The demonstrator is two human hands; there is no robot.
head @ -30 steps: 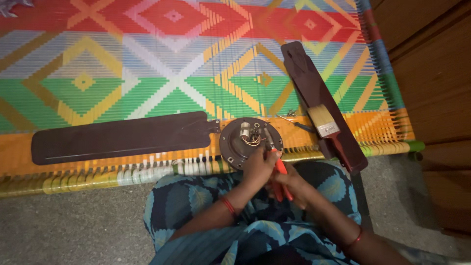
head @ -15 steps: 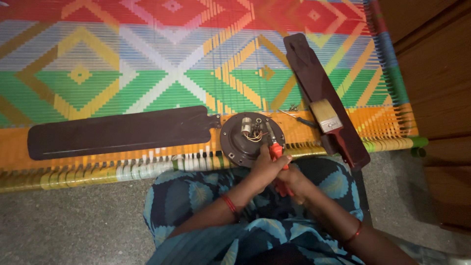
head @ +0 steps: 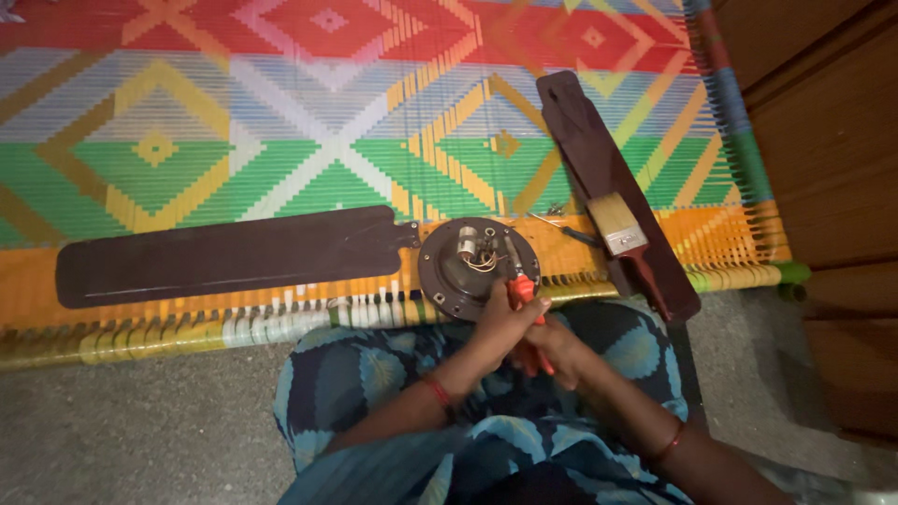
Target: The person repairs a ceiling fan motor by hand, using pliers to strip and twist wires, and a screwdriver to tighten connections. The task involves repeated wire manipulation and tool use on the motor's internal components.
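Left hand (head: 500,323) grip closed on red-handled pliers (head: 520,292) | right hand (head: 552,344) grip closed on pliers' lower handles | tips on fan motor (head: 477,266), bed edge | blade (head: 224,254) at 9 o'clock | second blade (head: 599,168), brush (head: 622,227) at 2 | woven bed (head: 234,140), grey floor (head: 122,421), wood panel (head: 832,140) right

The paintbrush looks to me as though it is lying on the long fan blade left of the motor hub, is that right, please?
Not quite. The head view shows the paintbrush lying on the other fan blade, the one to the right of the motor hub, not on the long blade to its left.
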